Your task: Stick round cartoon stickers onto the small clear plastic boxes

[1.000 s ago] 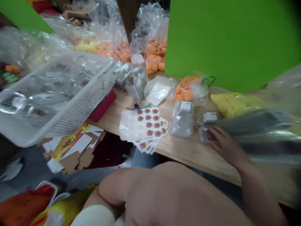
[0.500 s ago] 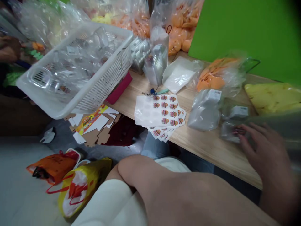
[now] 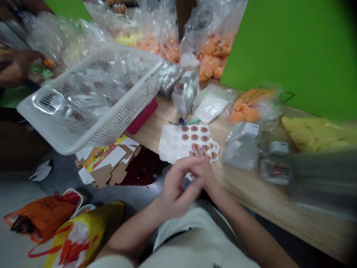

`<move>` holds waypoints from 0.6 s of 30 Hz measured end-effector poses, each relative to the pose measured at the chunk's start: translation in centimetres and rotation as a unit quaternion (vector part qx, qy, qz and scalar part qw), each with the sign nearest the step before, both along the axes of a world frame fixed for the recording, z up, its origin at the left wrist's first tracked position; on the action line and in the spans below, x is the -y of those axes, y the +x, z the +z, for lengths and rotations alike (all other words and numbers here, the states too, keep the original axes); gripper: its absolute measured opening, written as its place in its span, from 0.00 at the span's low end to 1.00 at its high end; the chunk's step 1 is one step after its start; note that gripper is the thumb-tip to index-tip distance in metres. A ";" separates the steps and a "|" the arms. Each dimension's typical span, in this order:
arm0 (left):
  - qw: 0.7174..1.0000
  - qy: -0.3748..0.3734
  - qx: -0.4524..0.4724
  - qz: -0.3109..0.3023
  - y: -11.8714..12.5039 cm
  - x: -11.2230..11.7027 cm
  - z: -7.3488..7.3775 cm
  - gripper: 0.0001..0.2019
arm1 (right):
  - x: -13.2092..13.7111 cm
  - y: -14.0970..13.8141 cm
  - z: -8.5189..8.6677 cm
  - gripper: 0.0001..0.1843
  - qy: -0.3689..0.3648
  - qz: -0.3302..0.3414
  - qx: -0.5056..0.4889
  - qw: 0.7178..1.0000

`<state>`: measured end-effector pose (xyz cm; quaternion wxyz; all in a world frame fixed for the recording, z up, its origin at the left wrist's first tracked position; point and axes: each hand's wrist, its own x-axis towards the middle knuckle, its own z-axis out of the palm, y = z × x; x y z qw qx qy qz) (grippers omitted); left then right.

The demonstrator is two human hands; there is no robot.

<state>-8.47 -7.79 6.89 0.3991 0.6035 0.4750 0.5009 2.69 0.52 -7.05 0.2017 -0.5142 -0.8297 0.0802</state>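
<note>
Over the table's front edge, my left hand (image 3: pixel 177 186) is blurred, its thumb and fingers curved apart with nothing visible between them. It overlaps my right hand (image 3: pixel 208 173) in this view. My right fingers reach forward, spread, onto the sheets of burger stickers (image 3: pixel 195 137); part of that hand is hidden behind the left. The sheets lie fanned, with the stickers gone from the left part of the top one. Off to the right sits a clear plastic box (image 3: pixel 275 171) bearing a round dark sticker, apart from both hands.
A white basket (image 3: pixel 125 108) full of clear packages stands at the left. Keys (image 3: pixel 181 121), clear bags (image 3: pixel 241 149), orange pieces in plastic (image 3: pixel 248 108) and a yellow bag (image 3: pixel 315 132) lie on the table (image 3: pixel 251 190). Another person's hand (image 3: pixel 16 67) shows at far left.
My right hand has left the stickered plastic box at the right and moved left to the sticker sheets. My left hand has come into view beside it. The view has shifted slightly.
</note>
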 end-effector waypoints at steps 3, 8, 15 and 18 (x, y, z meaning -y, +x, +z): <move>0.984 -0.038 -0.110 0.133 -4.1 -4.0 -4.6 0.08 | 0.1 0.8 -1.0 0.12 0.030 0.004 -0.011 0.999; 0.944 -0.287 -0.138 0.082 -9.3 -2.0 -9.7 0.19 | 2.4 2.9 -0.2 0.14 0.085 0.033 -0.020 0.996; 0.833 -0.489 0.251 0.061 -8.5 -1.4 -11.9 0.28 | 6.0 6.4 -0.6 0.16 0.020 0.169 0.004 0.985; 0.821 -0.486 0.291 0.073 -7.3 -0.8 -12.4 0.27 | 6.4 6.2 0.3 0.20 -0.039 0.186 -0.040 0.981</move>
